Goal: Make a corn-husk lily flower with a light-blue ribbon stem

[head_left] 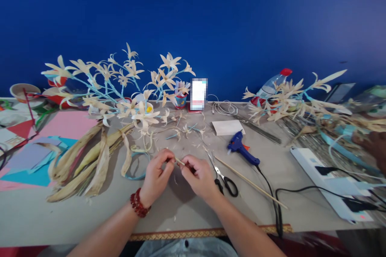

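Observation:
Between my two hands is a small, pale strip of dried husk (pixel 180 161), pinched at both ends over the table. My left hand (pixel 159 170), with a red bead bracelet at the wrist, has thumb and fingertips closed on its left end. The fingers of my right hand (pixel 197 174) are closed around the other end and partly hide it. Black-handled scissors (pixel 220 174) lie just right of my right hand, beside a thin wooden stick (pixel 250 181). Left of my left hand lie dried corn husks (pixel 99 164) and a loop of blue tape (pixel 135 177).
Husk flowers (pixel 120 76) on blue stems stand at the back left, with more (pixel 298 96) at the right. A blue glue gun (pixel 243 148) and a white power strip (pixel 319 184) with cables lie right. A phone (pixel 198 94) stands behind. Another person's hand (pixel 372 146) is at far right.

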### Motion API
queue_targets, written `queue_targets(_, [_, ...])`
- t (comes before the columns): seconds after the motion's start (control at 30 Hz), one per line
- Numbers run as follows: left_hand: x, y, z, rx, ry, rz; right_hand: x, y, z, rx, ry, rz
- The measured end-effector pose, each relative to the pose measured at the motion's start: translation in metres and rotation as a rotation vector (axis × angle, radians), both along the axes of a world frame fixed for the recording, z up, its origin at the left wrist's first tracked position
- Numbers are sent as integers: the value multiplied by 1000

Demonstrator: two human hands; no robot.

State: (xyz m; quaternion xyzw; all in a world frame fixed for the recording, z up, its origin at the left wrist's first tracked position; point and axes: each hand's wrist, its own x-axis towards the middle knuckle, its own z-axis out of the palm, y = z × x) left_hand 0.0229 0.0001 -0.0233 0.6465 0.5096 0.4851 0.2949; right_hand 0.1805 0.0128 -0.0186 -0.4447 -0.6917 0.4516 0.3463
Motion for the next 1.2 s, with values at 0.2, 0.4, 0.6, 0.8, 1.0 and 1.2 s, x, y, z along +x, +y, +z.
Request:
queue_targets(0.2, [1,-2,-1,57,-42,47,-2,-1,-3,-7,12,10])
queue_targets(0.4, [0,-3,-4,64,-89,45,-2,-3,-8,-7,46,42])
queue_targets(0.6, [1,-4,-3,17,-200,26,-3,-4,-9,36,75,46])
queue_targets(0.8, [1,-2,-4,-77,-347,7,-5,-4,-10,74,91,48])
queue_targets(1.0, [3,-1,-9,-175,-497,-16,-6,-6,-12,41,111,38])
queue_targets(1.2, [3,-2,-9,-207,-530,-18,-7,-5,-9,54,110,50])
